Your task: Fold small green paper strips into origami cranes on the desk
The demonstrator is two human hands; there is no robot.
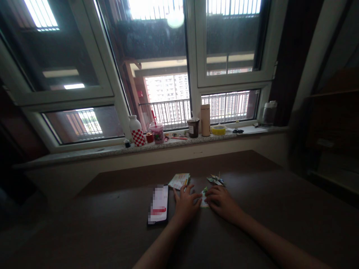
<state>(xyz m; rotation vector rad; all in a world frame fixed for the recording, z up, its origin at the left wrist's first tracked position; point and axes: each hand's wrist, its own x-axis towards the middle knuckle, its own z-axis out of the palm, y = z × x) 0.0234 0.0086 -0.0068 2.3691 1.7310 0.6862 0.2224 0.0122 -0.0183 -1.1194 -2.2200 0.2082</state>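
A small piece of patterned paper [203, 202], pale with green on it, lies on the brown table between my hands. My left hand [185, 203] holds its left edge with thumb and forefinger, the other fingers spread towards a flat printed paper packet [179, 181]. On the right edge, the bent fingers of my right hand [224, 201] press the paper down and partly cover it. Just beyond that hand sits a pointed folded-paper shape [215, 180]. A phone [159, 205] with a lit screen lies left of my left hand.
The table [120, 239] stands below a window. Along the stone sill [179, 142] are a red-checked white bottle [137, 130], a pink cup [157, 132], a dark cup [193, 127], a tan flask [205, 120], yellow tape [218, 130], black-handled scissors [238, 131] and a clear jar [269, 113].
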